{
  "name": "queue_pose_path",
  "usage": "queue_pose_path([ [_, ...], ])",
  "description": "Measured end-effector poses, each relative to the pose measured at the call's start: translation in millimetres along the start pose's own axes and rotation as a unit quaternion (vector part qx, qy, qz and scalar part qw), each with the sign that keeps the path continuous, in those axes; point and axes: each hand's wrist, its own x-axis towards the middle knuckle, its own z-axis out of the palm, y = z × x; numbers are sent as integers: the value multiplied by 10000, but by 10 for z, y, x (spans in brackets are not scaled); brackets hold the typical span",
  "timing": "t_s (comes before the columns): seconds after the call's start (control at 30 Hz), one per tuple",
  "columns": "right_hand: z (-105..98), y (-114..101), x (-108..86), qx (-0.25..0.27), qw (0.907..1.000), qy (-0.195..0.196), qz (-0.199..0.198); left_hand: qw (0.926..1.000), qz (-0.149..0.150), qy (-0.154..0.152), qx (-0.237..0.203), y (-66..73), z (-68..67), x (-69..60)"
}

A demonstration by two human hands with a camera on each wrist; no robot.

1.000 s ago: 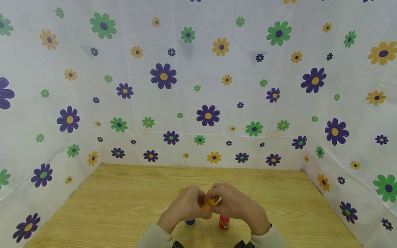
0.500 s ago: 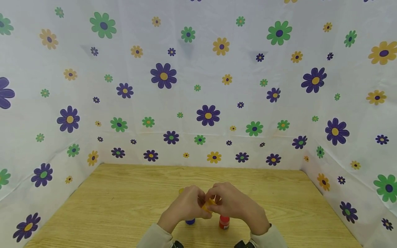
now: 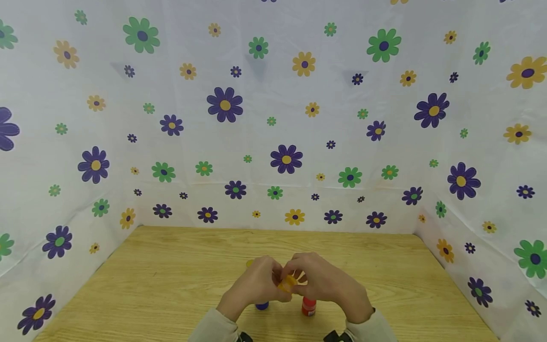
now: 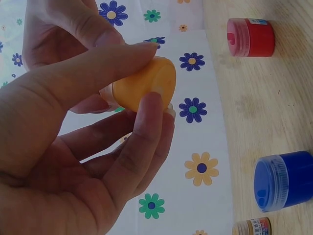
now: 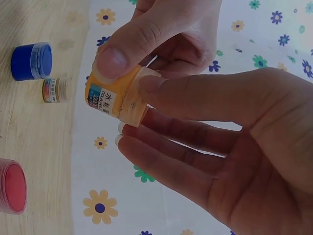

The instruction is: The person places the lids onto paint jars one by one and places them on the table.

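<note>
Both hands meet over the table around a small orange-yellow gouache paint jar [image 3: 288,284]. My left hand [image 3: 255,282] grips the labelled jar body, its thumb pressing beside the label [image 5: 103,99] in the right wrist view. The right hand [image 3: 319,279] pinches the pale translucent lid [image 5: 133,105] between thumb and fingers. The lid sits on the jar, which is held tilted on its side. In the left wrist view the jar's base [image 4: 164,81] faces away from the lid, between left thumb and fingers.
A blue paint jar [image 4: 288,181] and a red paint jar [image 4: 252,37] stand on the wooden table [image 3: 171,285] below the hands. A smaller yellowish jar [image 4: 253,227] stands farther back, partly hidden by the left hand in the head view. A flowered white cloth [image 3: 273,95] surrounds the table.
The right fingers shift slightly around the lid, and more of the jar shows between the hands now. The left hand and the jars on the table stay put.
</note>
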Motion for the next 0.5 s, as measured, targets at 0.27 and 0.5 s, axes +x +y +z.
queue_pose_path([
  [0.27, 10, 2, 3, -75, 10000, 54, -4, 10000, 19, 23, 7, -6, 7, 9],
  [0.5, 2, 3, 8, -172, 9998, 137, -31, 10000, 32, 18, -49, -7, 10, 10],
])
